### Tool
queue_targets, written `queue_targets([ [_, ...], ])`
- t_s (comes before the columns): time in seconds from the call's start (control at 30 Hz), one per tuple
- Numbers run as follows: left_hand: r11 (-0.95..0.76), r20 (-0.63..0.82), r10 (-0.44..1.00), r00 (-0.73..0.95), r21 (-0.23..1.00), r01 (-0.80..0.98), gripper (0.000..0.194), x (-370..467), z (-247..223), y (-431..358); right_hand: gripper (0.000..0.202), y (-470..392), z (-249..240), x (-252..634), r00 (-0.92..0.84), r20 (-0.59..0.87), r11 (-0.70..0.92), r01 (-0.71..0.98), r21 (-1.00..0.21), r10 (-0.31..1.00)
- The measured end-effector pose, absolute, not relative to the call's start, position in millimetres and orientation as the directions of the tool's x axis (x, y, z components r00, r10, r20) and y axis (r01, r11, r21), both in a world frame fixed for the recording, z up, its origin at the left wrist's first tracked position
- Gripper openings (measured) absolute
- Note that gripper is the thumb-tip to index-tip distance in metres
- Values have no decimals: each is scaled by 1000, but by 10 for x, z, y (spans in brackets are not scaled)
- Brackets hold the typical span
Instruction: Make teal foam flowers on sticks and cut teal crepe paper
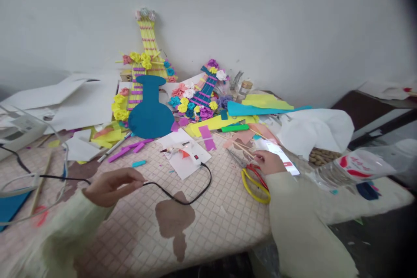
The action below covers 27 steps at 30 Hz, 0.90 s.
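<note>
Pale sleeves (296, 221) come nearest to the camera in the head view, crossing the front of a worktop (224, 226) with a grid-patterned cover. At the end of one, the left hand (114, 185) is nearly closed, thumb and fingertips pinching a black cord (195, 203). From that pinch the cord loops across the cover to a white glue gun (184, 153) with an orange trigger and a red switch, which lies on white paper (185, 171) near the middle of the worktop, between the hands.

The right hand (269, 162) has its fingers curled over the ends of thin wooden sticks (237, 145); I cannot tell whether it grips them or only touches them. Just below it lie scissors (246, 169) with red and yellow handles, and a lit phone (287, 161) is on its far side.

Behind the gun, a blue cut-out (151, 120) with a round body and narrow neck stands against a yellow flowered piece (150, 39). A smaller flowered piece (206, 91) stands to its right. Purple rolls (125, 152) lie left of the paper, and a plastic bottle (356, 165) tilts at the right.
</note>
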<state>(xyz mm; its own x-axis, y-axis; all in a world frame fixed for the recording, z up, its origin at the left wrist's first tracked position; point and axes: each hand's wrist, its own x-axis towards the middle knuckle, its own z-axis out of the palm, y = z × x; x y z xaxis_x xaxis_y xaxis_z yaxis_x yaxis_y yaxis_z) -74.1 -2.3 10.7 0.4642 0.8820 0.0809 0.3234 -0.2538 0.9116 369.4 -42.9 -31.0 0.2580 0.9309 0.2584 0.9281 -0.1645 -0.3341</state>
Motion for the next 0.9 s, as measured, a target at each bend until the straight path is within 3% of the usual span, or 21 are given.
queue_targets([
  [0.07, -185, 22, 860, 510, 945, 270, 5, -719, 23, -171, 19, -266, -298, 3626, 220, 237, -132, 932, -337, 946],
  [0.2, 64, -88, 927, 366, 995, 78, 11, -538, -235, -426, 22, -124, -263, 3176, 98, 222, -1, 917, -399, 970],
  [0.33, 327, -306, 945, 114, 891, -316, 44, -157, -505, -453, 36, -65, -316, 2479, -92, 174, 168, 855, -490, 980],
  [0.43, 350, -359, 932, 54, 851, -391, 48, 53, -626, -372, 45, 34, -401, 2091, -134, 178, 207, 835, -509, 975],
  [0.67, 394, -424, 903, 67, 759, -519, 42, 187, -542, -280, 22, 217, -485, 1935, -133, 227, 243, 780, -577, 965],
  [0.9, 436, -508, 861, 35, 699, -567, 37, 267, -423, -210, 30, 199, -377, 2167, 46, 297, 191, 668, -719, 954],
])
